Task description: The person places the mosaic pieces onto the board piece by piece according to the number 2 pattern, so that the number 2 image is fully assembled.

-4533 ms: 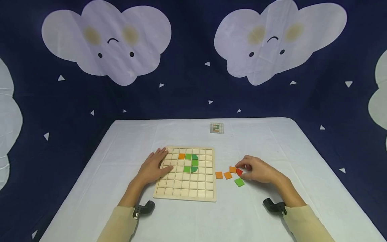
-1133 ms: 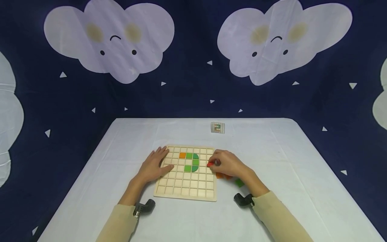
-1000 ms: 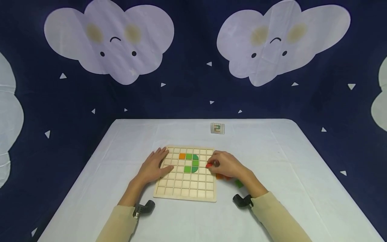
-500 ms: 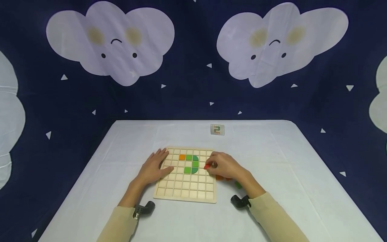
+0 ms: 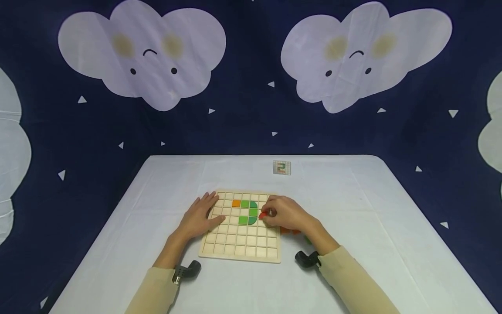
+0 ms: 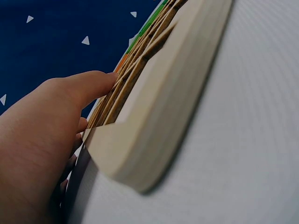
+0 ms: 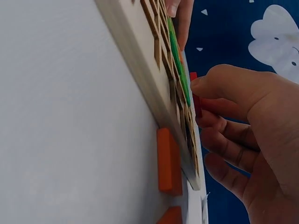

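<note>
We see a table (image 5: 219, 288), its top white and faintly creased, with rounded far corners. We find the board (image 5: 236, 240) lying flat on it, slightly left of the middle. By the board's right edge we make out two orange tiles (image 7: 169, 163), one of them close against the rim, and farther right a green tile (image 5: 308, 240), all partly hidden in the head view. Near the far edge we spot a small card (image 5: 282, 168) with a gridded pattern.
</note>
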A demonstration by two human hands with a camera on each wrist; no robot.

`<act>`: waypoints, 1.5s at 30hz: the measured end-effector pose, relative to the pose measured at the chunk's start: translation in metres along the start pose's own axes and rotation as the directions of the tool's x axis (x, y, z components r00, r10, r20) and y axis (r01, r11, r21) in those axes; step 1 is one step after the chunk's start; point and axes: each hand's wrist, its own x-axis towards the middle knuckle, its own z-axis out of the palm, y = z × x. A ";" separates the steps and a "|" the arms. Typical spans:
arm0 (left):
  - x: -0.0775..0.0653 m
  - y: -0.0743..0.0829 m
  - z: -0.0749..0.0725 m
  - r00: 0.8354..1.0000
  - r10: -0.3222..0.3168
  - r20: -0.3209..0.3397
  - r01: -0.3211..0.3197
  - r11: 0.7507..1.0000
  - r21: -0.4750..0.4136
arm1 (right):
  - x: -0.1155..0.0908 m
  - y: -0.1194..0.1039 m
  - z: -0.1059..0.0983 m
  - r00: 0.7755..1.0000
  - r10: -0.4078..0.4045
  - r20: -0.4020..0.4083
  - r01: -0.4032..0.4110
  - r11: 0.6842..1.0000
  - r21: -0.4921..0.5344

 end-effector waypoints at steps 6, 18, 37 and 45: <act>-0.001 0.001 -0.001 1.000 -0.004 -0.002 0.004 1.000 -0.002 | 0.006 -0.005 0.001 1.000 -0.021 -0.010 0.021 1.000 -0.005; -0.001 0.000 0.001 1.000 0.009 -0.017 -0.009 1.000 0.000 | 0.019 -0.018 0.002 1.000 -0.022 0.008 0.022 1.000 -0.015; -0.001 0.001 -0.001 1.000 0.007 -0.015 -0.007 1.000 -0.008 | 0.042 -0.034 0.006 0.997 -0.075 0.020 0.076 0.997 -0.013; -0.001 0.001 0.000 1.000 0.003 -0.010 -0.003 1.000 -0.011 | 0.046 -0.038 0.016 0.994 -0.103 0.044 0.102 0.994 0.023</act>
